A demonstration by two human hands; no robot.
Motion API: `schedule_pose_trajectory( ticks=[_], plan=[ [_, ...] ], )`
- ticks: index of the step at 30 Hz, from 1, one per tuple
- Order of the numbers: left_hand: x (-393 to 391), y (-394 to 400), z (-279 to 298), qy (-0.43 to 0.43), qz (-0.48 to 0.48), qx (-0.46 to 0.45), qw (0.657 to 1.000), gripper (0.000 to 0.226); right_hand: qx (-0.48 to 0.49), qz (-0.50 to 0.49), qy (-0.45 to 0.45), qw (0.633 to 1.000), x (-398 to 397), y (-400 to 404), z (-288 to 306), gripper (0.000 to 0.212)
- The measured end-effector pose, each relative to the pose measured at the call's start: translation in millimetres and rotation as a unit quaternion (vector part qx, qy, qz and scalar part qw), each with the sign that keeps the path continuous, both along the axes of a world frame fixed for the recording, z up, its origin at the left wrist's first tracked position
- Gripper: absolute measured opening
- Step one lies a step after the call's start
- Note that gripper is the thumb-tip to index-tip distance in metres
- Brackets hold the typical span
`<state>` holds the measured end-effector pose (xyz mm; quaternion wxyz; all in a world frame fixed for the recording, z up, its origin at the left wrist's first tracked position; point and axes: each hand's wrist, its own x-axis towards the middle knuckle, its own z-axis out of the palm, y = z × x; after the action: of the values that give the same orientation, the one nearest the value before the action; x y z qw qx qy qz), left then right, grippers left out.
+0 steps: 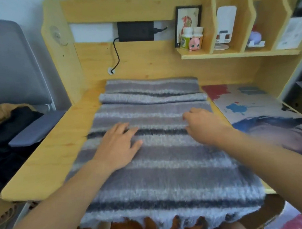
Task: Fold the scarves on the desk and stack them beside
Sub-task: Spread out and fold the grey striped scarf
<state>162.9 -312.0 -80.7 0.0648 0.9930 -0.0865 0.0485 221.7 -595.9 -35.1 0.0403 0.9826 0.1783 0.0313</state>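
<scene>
Grey-striped woolly scarf (161, 167) spread along desk (47, 158), long axis running away from body, far end bunched. Left hand (117, 147) flat, spread on it; right hand (204, 126) curled, pinching fabric near right edge.

Two bare forearms, no sleeves in view, left hand (117, 147) and right hand (204, 124) without rings or watch

A pale pine desk (47, 158) with a tall wooden back panel (142, 60) stands against a white wall (12, 9). A compartmented wooden shelf (239, 54) hangs upper right; a grey padded chair (7, 62) sits left.
</scene>
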Motion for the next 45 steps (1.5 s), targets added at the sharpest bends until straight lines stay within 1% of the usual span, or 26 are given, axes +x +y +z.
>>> schedule_pose_trajectory(
  ticks=[2, 5, 7, 9, 11, 12, 14, 16, 17, 19, 21, 23, 24, 25, 26, 28, 30, 31, 33, 34, 37, 38, 39, 41, 43, 45],
  plan=[
    [25, -2, -14, 0.015, 0.005, 0.029, 0.999, 0.059, -0.014, 0.014, 0.005, 1.0, 47, 29, -1, 0.032],
    [39, -8, -29, 0.061, 0.008, 0.033, 0.998, 0.06, -0.051, 0.022, -0.038, 0.998, 120, 65, -7, 0.047],
    [40, -9, -30, 0.07, 0.008, 0.035, 0.997, 0.061, -0.071, 0.006, -0.021, 0.997, 157, 83, -14, 0.055],
    [40, -6, -31, 0.059, 0.007, 0.032, 0.998, 0.062, -0.099, -0.02, -0.008, 0.995, 181, 95, -22, 0.049],
    [40, -5, -33, 0.055, 0.003, 0.032, 0.998, 0.063, -0.11, -0.034, -0.027, 0.993, 193, 100, -21, 0.037],
    [40, -5, -34, 0.053, 0.001, 0.031, 0.998, 0.063, -0.093, -0.036, -0.046, 0.994, 195, 101, -15, 0.032],
    [42, -5, -35, 0.05, -0.002, 0.027, 0.998, 0.062, -0.005, -0.042, -0.094, 0.995, 193, 100, 8, 0.025],
    [41, -4, -36, 0.037, -0.004, 0.012, 0.999, 0.061, 0.08, -0.009, -0.169, 0.982, 177, 91, 40, 0.018],
    [39, -3, -35, 0.012, -0.007, 0.001, 1.0, 0.059, 0.099, 0.027, -0.219, 0.97, 164, 84, 56, 0.014],
    [31, -4, -30, -0.062, -0.021, -0.043, 0.997, 0.051, 0.081, 0.094, -0.297, 0.947, 128, 69, 85, 0.009],
    [23, -6, -22, -0.19, -0.05, -0.111, 0.974, 0.036, 0.038, 0.15, -0.33, 0.931, 84, 56, 105, 0.01],
    [12, -8, -12, -0.349, -0.035, -0.146, 0.925, 0.02, -0.004, 0.197, -0.317, 0.928, 38, 44, 107, 0.016],
    [5, -9, -7, -0.398, -0.02, -0.143, 0.906, 0.03, -0.031, 0.218, -0.298, 0.929, 19, 40, 101, 0.02],
    [-2, -9, -2, -0.413, -0.021, -0.12, 0.903, 0.042, -0.061, 0.232, -0.266, 0.933, 3, 37, 92, 0.022],
    [-8, -7, 1, -0.397, -0.031, -0.075, 0.914, 0.054, -0.087, 0.239, -0.22, 0.942, -11, 35, 81, 0.023],
    [-16, -2, 0, -0.295, -0.022, 0.04, 0.954, 0.076, -0.12, 0.218, -0.105, 0.963, -30, 35, 55, 0.021],
    [-21, 6, 0, -0.221, 0.02, 0.103, 0.97, 0.08, -0.108, 0.181, -0.032, 0.977, -42, 32, 19, 0.021],
    [-20, 11, 3, -0.207, 0.032, 0.105, 0.972, 0.073, -0.089, 0.159, -0.016, 0.983, -49, 29, -3, 0.027],
    [-21, 21, 7, -0.18, 0.044, 0.073, 0.98, 0.057, -0.023, 0.123, -0.049, 0.991, -61, 20, -44, 0.044],
    [-23, 24, 8, -0.154, 0.046, 0.06, 0.985, 0.058, 0.007, 0.099, -0.063, 0.993, -65, 16, -59, 0.05],
    [-33, 21, 4, -0.061, 0.072, 0.076, 0.993, 0.09, 0.106, 0.048, -0.103, 0.988, -70, 10, -79, 0.05],
    [-34, 21, 3, -0.037, 0.101, 0.061, 0.992, 0.094, 0.127, 0.042, -0.114, 0.984, -72, 11, -79, 0.047],
    [-32, 25, 5, -0.03, 0.131, 0.04, 0.99, 0.09, 0.142, 0.037, -0.123, 0.981, -73, 11, -78, 0.045],
    [-25, 39, 18, -0.088, 0.133, 0.038, 0.986, 0.058, 0.155, 0.031, -0.13, 0.979, -76, 11, -76, 0.042],
    [-23, 58, 39, -0.212, 0.078, 0.064, 0.972, 0.028, 0.163, 0.025, -0.14, 0.976, -77, 9, -76, 0.042],
    [-28, 78, 58, -0.33, 0.045, 0.057, 0.941, 0.023, 0.172, 0.022, -0.159, 0.972, -77, 8, -77, 0.039]
  ],
)
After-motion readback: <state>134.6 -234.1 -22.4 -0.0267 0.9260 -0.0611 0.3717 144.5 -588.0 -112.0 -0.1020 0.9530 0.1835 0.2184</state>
